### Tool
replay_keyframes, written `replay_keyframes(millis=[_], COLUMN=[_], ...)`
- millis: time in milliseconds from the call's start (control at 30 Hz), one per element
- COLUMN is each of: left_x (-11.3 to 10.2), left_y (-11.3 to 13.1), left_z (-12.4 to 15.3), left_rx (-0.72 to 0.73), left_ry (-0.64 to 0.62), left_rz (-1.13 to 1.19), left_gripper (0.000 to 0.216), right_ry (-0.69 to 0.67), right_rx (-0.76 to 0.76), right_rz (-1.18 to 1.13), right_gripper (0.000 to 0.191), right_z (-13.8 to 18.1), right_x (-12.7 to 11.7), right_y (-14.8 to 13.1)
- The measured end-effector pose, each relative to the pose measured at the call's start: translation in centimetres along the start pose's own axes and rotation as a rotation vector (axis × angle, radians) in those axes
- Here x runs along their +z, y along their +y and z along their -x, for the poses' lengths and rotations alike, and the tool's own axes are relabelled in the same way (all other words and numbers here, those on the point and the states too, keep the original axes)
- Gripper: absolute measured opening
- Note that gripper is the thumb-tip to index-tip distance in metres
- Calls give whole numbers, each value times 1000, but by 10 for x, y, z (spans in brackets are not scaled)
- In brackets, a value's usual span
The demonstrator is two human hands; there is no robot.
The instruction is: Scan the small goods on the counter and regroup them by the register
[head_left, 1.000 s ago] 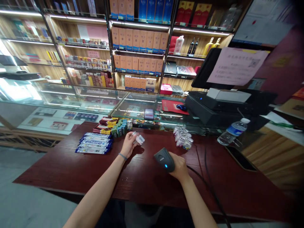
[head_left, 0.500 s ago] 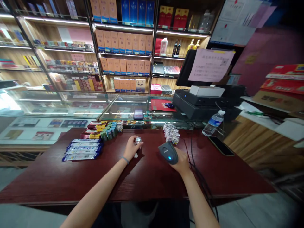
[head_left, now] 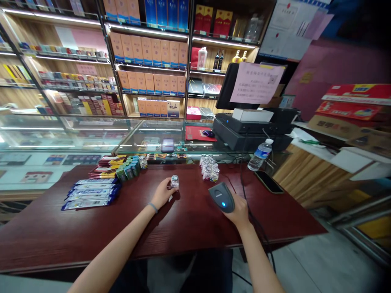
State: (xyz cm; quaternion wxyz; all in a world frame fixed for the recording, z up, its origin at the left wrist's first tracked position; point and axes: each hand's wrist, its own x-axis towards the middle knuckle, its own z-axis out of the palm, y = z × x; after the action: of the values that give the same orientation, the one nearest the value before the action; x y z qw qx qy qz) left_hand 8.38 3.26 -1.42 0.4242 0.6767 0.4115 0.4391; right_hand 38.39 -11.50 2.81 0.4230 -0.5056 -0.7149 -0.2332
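At the centre of the frame, on a dark red-brown table (head_left: 183,232), a left hand (head_left: 164,193) pinches a small silver-lidded jar (head_left: 174,182) between thumb and fingers; whether the base touches the wood is unclear. Right of centre, a right hand (head_left: 241,211) is wrapped around a dark handheld scanner (head_left: 221,197) with a lit blue spot. Just beyond the scanner, a tight cluster of similar jars (head_left: 209,168) stands upright. Left of centre lie fanned blue-and-white packets (head_left: 90,194), with red-and-yellow packets (head_left: 106,166) and green cylinders (head_left: 128,168) behind them.

The likeliest trouble is a slip: the jar looks smooth and is held by few fingers, so a loose pinch could let it tip or roll. The scanner's nose is near the cluster, and a careless forward swing might knock jars over. A black cable (head_left: 266,236) runs by the right forearm (its far end is hard to follow) and could snag, tugging the scanner off line.
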Motion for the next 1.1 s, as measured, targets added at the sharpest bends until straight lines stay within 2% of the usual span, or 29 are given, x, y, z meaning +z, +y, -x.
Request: replay_keyframes(millis=[167, 333, 533, 767, 967, 1100], left_x=[54, 114, 161, 180, 182, 175], left_y=[17, 32, 13, 3, 4, 5], left_z=[-13, -28, -44, -48, -47, -41], left_rx=[78, 85, 25, 36, 51, 77], left_ry=[4, 7, 34, 87, 89, 91], left_rz=[-5, -40, 6, 11, -1, 32], left_gripper=[37, 34, 33, 33, 35, 50], right_ry=[19, 22, -1, -5, -15, 10], right_rx=[20, 30, 47, 43, 57, 52], right_rz=[36, 99, 88, 93, 92, 111], right_gripper=[32, 45, 44, 44, 45, 44], right_z=[4, 13, 18, 23, 27, 25], right_x=[-18, -30, -37, -33, -30, -30], right_y=[7, 18, 24, 29, 31, 28])
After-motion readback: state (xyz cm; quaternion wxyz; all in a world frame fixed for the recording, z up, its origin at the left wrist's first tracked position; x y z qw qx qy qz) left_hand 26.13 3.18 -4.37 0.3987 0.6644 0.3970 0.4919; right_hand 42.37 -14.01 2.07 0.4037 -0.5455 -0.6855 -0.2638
